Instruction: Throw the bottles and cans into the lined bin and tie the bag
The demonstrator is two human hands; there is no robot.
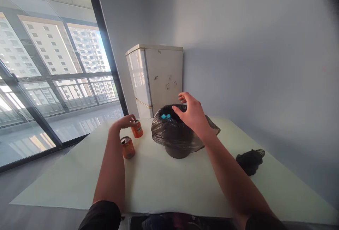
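My left hand (125,121) bends over at the wrist, its fingers closed at the top of an orange drink can (137,130) that stands upright on the table. A second orange drink can (128,148), opened at the top, stands nearer to me beside my left forearm. My right hand (192,112) is over the right side of a bin (177,152) lined with a dark plastic bag (169,131). Its fingers are apart and hold nothing. Inside the bag, light-blue bottle caps (165,116) show; what lies beneath them is hidden.
The bin and cans stand on a pale table (164,187). A crumpled black plastic bag (251,161) lies at its right side. Behind the table is an old white refrigerator (164,74), with a grey wall to the right and a glass sliding door (53,64) to the left.
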